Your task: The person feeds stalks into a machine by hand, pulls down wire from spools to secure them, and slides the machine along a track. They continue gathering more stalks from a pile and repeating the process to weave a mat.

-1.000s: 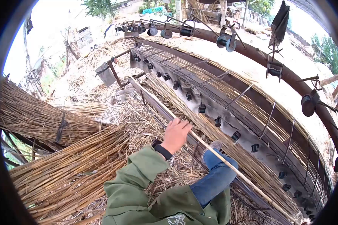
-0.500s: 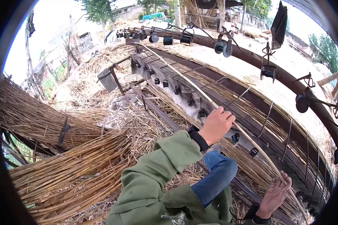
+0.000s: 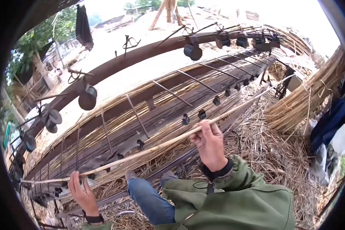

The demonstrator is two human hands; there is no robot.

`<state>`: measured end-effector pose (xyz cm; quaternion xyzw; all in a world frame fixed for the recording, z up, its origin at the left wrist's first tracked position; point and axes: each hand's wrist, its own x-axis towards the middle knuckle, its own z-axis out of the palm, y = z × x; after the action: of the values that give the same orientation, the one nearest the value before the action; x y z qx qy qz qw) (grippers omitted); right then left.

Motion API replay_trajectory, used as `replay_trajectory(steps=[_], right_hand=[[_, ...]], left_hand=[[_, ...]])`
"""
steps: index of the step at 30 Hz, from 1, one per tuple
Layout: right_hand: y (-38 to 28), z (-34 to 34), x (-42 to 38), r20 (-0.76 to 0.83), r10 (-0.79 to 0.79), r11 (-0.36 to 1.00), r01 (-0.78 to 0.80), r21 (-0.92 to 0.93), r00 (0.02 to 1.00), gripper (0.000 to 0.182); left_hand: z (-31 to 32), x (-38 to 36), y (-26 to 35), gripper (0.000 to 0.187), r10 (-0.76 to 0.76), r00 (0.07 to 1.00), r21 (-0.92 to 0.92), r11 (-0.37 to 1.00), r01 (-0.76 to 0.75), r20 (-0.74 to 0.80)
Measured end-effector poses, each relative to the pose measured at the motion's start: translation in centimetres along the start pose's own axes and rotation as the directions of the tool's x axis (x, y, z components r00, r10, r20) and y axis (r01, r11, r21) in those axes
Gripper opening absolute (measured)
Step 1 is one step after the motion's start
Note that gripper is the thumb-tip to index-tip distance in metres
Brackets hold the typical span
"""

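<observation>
The right hand [image 3: 209, 142] is closed around a long pale stick [image 3: 157, 146] near its middle, and the left hand [image 3: 81, 191] wraps its fingers around the same stick close to its left end. The stick lies slanted above the reed mat [image 3: 149, 115] on the weaving frame [image 3: 142, 53], its right end reaching toward a reed bundle [image 3: 306, 99]. Loose straw [image 3: 264, 153] covers the ground beside the person's knee [image 3: 147, 197].
</observation>
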<state>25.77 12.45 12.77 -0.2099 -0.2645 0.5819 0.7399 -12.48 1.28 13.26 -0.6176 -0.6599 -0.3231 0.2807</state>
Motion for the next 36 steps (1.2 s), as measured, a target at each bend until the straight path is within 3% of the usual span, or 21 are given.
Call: replay_trajectory(steps=[1,2,3,4,6,10,12,14,17,19,21,23,24,26,27,28,30,32,36], right_hand=[[0.4,-0.3,1.6,0.05,0.011,1.0,-0.011,0.006,0.999,0.012],[0.7,0.1,3.1,0.073,-0.012,1.0,0.011,0.008,0.997,0.013],[1.0,0.7,4.9,0.059,-0.006,1.0,0.005,0.012,0.998,0.013],[1.4,1.2,7.0,0.053,0.02,1.0,-0.021,0.017,0.998,0.013],[2.6,2.4,11.1,0.032,0.042,0.999,-0.042,-0.017,0.999,0.011],[5.0,3.2,19.9,-0.075,0.329,0.925,-0.337,-0.175,0.941,0.01],[6.8,1.7,22.9,-0.02,0.434,0.873,-0.426,-0.237,0.901,0.016],[7.8,1.6,23.8,0.032,0.468,0.823,-0.423,-0.379,0.883,0.023],[8.4,2.0,21.8,0.057,0.456,0.666,-0.298,-0.684,0.888,0.036],[9.3,0.5,18.8,0.177,0.449,0.734,-0.249,-0.631,0.876,0.025],[10.3,-1.4,15.3,0.18,0.562,0.659,-0.305,-0.687,0.807,0.02],[9.5,-2.5,11.4,0.242,0.58,0.593,-0.199,-0.78,0.778,0.019],[9.1,-2.6,10.2,0.348,0.53,0.613,-0.066,-0.787,0.773,0.018],[5.3,-0.1,8.6,0.463,0.402,0.579,0.173,-0.797,0.79,0.014],[4.2,0.8,9.0,0.624,0.175,0.53,0.462,-0.712,0.762,0.012],[3.2,1.7,9.9,0.763,-0.043,0.406,0.709,-0.577,0.645,0.01],[1.0,3.8,12.5,0.833,-0.089,0.165,0.833,-0.528,0.546,0.011],[0.9,5.0,15.6,0.801,0.007,-0.037,0.801,-0.598,0.599,0.018],[5.4,3.2,22.2,0.687,0.299,-0.28,0.749,-0.6,0.662,0.024]], left_hand=[[0.0,0.0,1.1,0.037,-0.031,0.999,-0.054,0.998,0.029,-0.035],[0.3,-0.1,2.3,0.028,-0.096,0.988,-0.12,0.989,0.081,-0.119],[-0.4,-0.6,3.5,0.033,-0.104,0.994,-0.13,0.987,0.098,-0.037],[-1.9,0.0,6.0,0.034,0.052,0.993,-0.09,0.994,-0.062,-0.109],[-1.5,-2.5,5.5,0.043,0.08,0.997,-0.127,0.989,-0.081,-0.015],[-1.9,-6.1,6.9,0.046,-0.033,0.969,-0.037,0.998,0.043,0.243],[-1.8,-7.6,7.6,0.046,-0.089,0.933,-0.044,0.993,0.111,0.349],[-1.6,-8.5,8.5,0.045,-0.175,0.869,-0.058,0.972,0.227,0.463],[-0.5,-9.8,8.9,0.043,-0.097,0.868,-0.141,0.972,0.188,0.487],[0.7,-10.9,8.7,0.041,-0.044,0.841,-0.185,0.968,0.169,0.539],[2.4,-11.3,8.8,0.037,0.025,0.81,-0.249,0.957,0.15,0.586],[2.2,-9.7,10.5,0.036,0.113,0.795,-0.239,0.97,0.041,0.596],[2.2,-9.0,11.2,0.035,0.15,0.785,-0.229,0.973,-0.01,0.601],[2.9,-8.7,10.7,0.034,0.109,0.773,-0.22,0.975,0.04,0.625],[3.0,-8.8,10.3,0.034,0.086,0.762,-0.211,0.975,0.068,0.642],[2.9,-8.7,10.2,0.033,0.094,0.768,-0.225,0.972,0.067,0.634],[3.2,-8.3,10.2,0.032,0.118,0.788,-0.263,0.963,0.058,0.605],[3.8,-8.7,10.2,0.032,0.117,0.812,-0.23,0.973,0.022,0.572],[4.2,-9.0,11.2,0.031,0.12,0.846,-0.122,0.99,-0.066,0.52]])
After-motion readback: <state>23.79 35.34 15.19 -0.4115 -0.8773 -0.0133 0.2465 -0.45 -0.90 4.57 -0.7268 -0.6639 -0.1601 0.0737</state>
